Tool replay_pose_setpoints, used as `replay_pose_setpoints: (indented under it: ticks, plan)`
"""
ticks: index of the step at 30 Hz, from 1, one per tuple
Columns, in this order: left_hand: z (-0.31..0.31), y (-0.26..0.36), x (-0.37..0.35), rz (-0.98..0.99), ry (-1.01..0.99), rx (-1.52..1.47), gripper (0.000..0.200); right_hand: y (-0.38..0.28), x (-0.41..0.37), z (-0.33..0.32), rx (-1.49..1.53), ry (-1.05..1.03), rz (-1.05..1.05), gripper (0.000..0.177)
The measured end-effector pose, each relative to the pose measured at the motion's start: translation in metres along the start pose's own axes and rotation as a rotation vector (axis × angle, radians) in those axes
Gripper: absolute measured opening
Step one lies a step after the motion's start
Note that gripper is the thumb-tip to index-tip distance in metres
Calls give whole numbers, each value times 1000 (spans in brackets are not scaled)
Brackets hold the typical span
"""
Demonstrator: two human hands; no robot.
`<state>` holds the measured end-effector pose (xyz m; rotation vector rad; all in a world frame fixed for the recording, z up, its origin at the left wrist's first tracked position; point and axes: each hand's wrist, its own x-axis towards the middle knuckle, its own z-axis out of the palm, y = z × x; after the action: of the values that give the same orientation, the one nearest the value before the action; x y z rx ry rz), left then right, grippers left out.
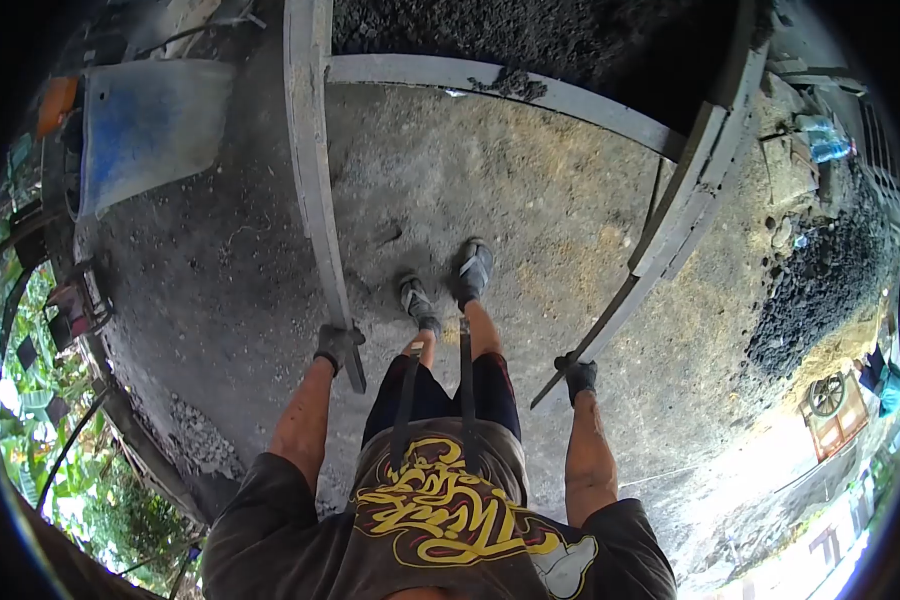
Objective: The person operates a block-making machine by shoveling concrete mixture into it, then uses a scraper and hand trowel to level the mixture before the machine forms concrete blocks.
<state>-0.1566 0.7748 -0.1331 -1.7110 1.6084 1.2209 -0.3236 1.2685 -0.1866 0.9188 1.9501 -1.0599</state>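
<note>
My left hand [338, 346], in a dark grey glove, is closed around the near end of a long wooden handle [316, 190]. My right hand [577, 376], gloved too, grips the tapered end of a second wooden handle [660, 240]. A wooden crossbar [420, 72] joins the two handles ahead of my feet, with a dark clump stuck on it. Beyond that bar, between the handles, lies dark crumbly material [510, 28]. What supports the far end of this frame is out of view.
I stand on bare, dusty ground [470, 170]. A cut-open blue and whitish plastic container [155, 130] is at the left. At the right are a black heap [820, 290], rubble with a plastic bottle [823, 138], and a small wheel [827, 396]. Green plants [120, 510] border the lower left.
</note>
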Motion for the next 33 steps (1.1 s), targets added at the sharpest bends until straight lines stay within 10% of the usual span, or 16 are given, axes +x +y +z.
replay_pose_setpoints:
  ticks: [14,33]
  plan:
    - [31,-34,52,-24,-18,37,24,52,58,19,303,-138,-12,12]
    - [26,-121,34,466,84,50,58,44,71,37,41,215,-81,27]
